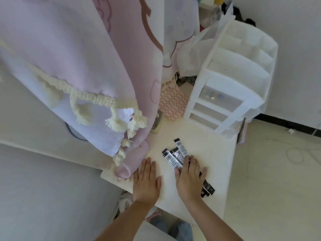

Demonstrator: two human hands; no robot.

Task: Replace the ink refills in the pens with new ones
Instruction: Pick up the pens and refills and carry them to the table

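Several slim black-and-silver foil refill packets (175,158) lie in a loose heap on the cream-white desk (205,141), near its front edge and well short of the white plastic drawer organiser (225,94) at the far right corner. The right hand (190,178) rests flat upon the heap, fingers straight, its grip closed round nothing; the left hand (146,180) lies flat on bare desk beside the pink tasselled curtain (78,66), likewise holding nothing. No pens are visible. Judged stage: opening, materials gathered only. The next move calls for singling out one packet, pinching it and tearing it open.
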